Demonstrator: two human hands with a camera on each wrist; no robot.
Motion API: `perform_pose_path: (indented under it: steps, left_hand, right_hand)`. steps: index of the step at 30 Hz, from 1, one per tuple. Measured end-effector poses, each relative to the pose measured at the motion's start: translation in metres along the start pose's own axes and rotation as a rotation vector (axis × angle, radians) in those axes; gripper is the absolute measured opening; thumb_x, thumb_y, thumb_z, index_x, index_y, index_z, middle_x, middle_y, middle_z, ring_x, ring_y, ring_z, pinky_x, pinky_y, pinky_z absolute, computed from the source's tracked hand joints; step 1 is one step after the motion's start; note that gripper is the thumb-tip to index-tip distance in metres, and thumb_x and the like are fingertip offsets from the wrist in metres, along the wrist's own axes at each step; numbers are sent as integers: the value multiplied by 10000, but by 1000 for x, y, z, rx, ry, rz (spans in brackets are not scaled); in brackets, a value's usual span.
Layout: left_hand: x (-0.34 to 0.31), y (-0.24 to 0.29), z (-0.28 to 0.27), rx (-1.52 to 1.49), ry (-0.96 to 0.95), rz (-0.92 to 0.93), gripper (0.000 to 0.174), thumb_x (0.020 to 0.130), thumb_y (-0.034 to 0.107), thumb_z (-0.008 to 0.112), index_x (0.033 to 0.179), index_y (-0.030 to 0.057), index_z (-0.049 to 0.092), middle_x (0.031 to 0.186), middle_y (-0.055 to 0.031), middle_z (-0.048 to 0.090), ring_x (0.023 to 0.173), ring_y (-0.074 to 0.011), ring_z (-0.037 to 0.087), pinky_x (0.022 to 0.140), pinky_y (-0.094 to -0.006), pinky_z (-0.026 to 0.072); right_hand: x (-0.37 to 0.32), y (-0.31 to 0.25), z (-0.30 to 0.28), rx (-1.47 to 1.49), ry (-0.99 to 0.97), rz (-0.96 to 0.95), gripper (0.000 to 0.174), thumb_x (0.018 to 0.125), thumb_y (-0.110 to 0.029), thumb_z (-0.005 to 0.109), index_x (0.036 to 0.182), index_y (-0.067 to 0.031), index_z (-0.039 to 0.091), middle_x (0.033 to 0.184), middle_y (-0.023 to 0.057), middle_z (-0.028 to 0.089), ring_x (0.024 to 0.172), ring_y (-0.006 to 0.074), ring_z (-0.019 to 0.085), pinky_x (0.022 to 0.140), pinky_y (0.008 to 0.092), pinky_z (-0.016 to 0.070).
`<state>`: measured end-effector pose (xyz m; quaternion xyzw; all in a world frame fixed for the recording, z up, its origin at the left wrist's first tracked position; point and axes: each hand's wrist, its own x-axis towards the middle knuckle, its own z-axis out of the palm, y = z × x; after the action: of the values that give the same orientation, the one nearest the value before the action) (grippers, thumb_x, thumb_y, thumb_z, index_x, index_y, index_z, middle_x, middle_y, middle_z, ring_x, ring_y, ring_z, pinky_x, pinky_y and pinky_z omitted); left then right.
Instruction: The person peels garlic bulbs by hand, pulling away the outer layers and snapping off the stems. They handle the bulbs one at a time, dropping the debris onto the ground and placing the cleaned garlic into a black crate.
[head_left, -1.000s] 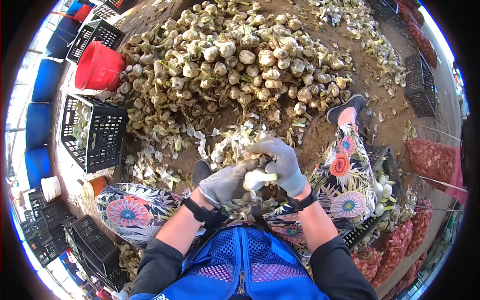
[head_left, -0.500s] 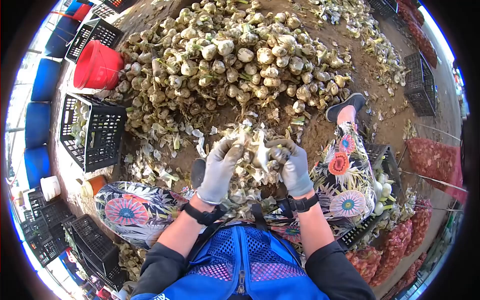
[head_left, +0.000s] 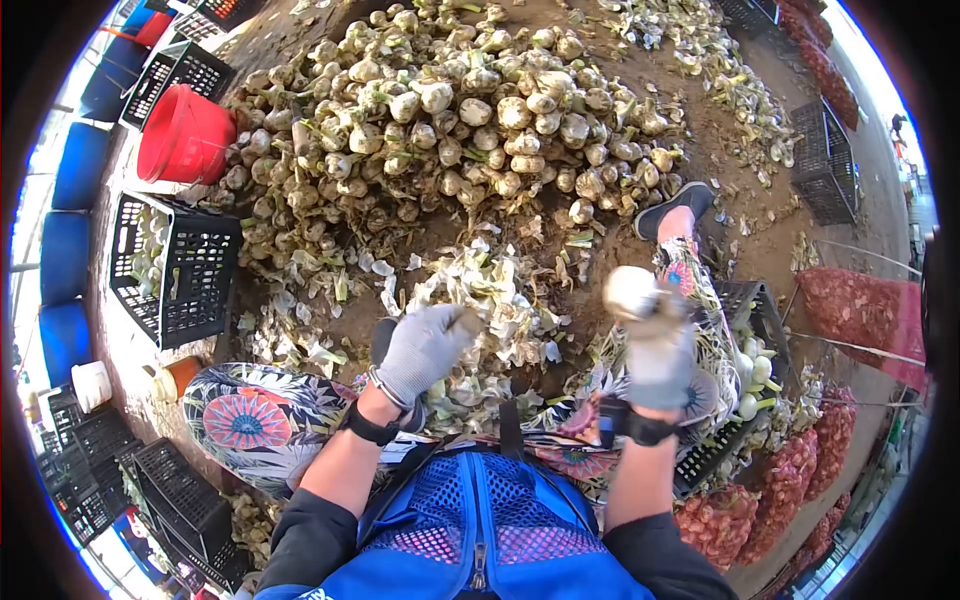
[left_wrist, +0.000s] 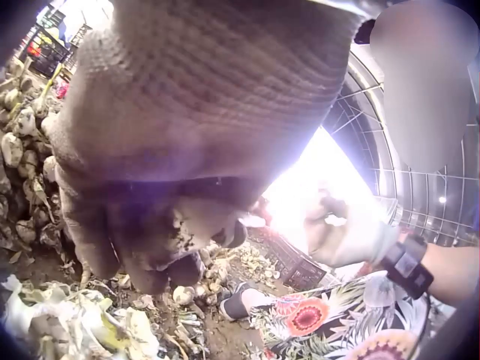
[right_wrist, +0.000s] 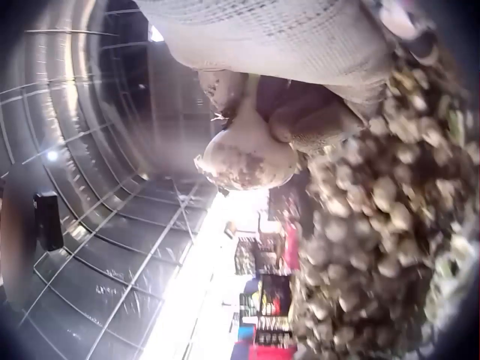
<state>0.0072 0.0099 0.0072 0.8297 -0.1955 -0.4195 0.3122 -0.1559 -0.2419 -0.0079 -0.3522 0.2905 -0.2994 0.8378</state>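
Note:
A garlic bulb (head_left: pixel 630 292) with a cleaned white side is in my right hand (head_left: pixel 658 350), over the patterned right trouser leg. In the right wrist view the gloved fingers and thumb pinch its stem, and the bulb (right_wrist: pixel 247 159) hangs below with brown dirt on it. My left hand (head_left: pixel 428 345), also in a grey-white glove, hovers above the heap of peeled skins (head_left: pixel 490 290) between the legs. Its fingers (left_wrist: pixel 142 274) curl loosely downward, with no bulb visible in them. The large pile of unpeeled garlic bulbs (head_left: pixel 470 110) lies beyond both hands.
Close by the right leg stands a black crate (head_left: pixel 762 315) with white bulbs in it. Another black crate (head_left: pixel 190 280) and a red bucket (head_left: pixel 185 135) are at the left. Red net sacks (head_left: pixel 860 315) line the right side.
The hands worked together at one bulb, then drew apart as skin came away. My right hand has carried the bulb rightward over the leg; the left has shifted slightly left and nearer the body.

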Motion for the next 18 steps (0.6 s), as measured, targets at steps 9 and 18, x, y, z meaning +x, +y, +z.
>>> perform_pose_path:
  steps: [9,18]
  left_hand:
    - [6,53,44,-584,-190,337,525,895,151,654,1363,-9,477,1130,-150,673,1043,-187,647,904,-327,513]
    - [-6,46,45,-1068,-211,175,474,841,-65,461,1313,-86,490,1050,-135,688,934,-154,664,818,-274,529]
  right_hand:
    - [-53,-31,22,-316,358,-25,180,913,-190,696,993,-34,651,890,39,665,800,122,627,696,282,528]
    - [-62,3,79,-815,173,-188,74,866,-14,685,932,21,681,859,22,674,744,54,589,654,207,474]
